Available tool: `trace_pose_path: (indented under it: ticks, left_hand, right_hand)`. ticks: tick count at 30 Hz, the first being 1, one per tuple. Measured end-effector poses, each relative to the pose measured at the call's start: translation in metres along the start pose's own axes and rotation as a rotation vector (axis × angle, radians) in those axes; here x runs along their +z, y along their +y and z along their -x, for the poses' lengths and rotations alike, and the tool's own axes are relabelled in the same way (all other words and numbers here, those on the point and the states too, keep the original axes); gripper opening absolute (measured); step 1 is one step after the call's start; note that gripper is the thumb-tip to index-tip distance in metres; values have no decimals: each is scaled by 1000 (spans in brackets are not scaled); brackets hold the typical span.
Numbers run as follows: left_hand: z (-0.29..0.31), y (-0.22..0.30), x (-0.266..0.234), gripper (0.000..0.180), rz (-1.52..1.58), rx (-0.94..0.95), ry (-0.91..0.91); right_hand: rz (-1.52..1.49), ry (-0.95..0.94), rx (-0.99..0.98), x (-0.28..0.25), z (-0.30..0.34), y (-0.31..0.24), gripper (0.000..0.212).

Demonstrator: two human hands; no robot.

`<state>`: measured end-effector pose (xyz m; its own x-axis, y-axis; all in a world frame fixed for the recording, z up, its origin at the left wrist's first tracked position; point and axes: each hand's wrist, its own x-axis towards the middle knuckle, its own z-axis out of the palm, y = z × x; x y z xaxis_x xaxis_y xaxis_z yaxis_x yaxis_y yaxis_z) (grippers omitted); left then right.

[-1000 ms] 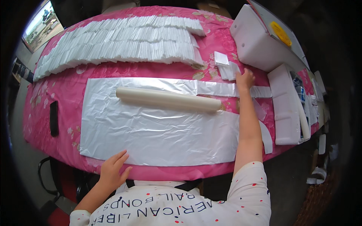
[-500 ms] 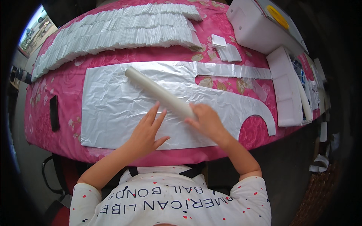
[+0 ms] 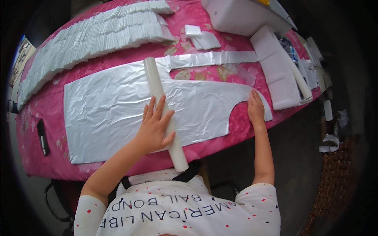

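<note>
A shiny white plastic sheet (image 3: 106,110), shaped like an apron with strap-like arms cut at its right end, lies flat on the table. Across its middle rests a long pale tube (image 3: 153,78), whose near end sticks out past the table's front edge. My left hand (image 3: 157,124) lies on the tube with its fingers spread, not wrapped round it. Over at the right, my right hand (image 3: 256,108) presses flat on the sheet's curved near arm, fingers stretched out and holding nothing.
Rows of folded white packets (image 3: 94,39) line the back left of the pink flowered tablecloth (image 3: 185,45). A few loose packets (image 3: 204,40) lie behind the sheet. White foam boxes (image 3: 271,70) stand at the right. A dark phone-like object (image 3: 43,137) lies at the left.
The tube has turned from slanting to nearly straight across the sheet. My right hand has left it and moved right onto the curved arm; my left hand now touches the tube. The view has shifted.
</note>
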<state>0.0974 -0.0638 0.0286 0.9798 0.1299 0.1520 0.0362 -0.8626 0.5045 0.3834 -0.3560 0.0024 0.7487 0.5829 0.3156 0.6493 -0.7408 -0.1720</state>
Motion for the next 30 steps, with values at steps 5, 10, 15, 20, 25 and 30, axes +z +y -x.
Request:
trace_pose_path:
  ticks: [5, 10, 15, 20, 25, 30]
  left_hand:
    - [-5, 7, 5, 56, 13, -7, 7]
    - [-6, 8, 3, 57, -3, 12, -21]
    - [-4, 9, 9, 67, 30, 21, 97]
    - [4, 34, -7, 60, 898, -206, 94]
    - [23, -12, -32, 27, 1400, -683, -128]
    - [84, -121, -97, 19, 1081, -885, -28]
  right_hand:
    - [67, 107, 117, -4, 11, 50, 29]
    - [23, 230, 164, -12, 11, 28, 16]
    - [-337, 259, 183, -33, 14, -63, 12]
    - [-910, -156, 5, -46, 42, -207, 13]
    - [-1002, -344, -458, -56, 62, -268, 25]
    - [-726, -231, -313, -67, 80, -250, 25]
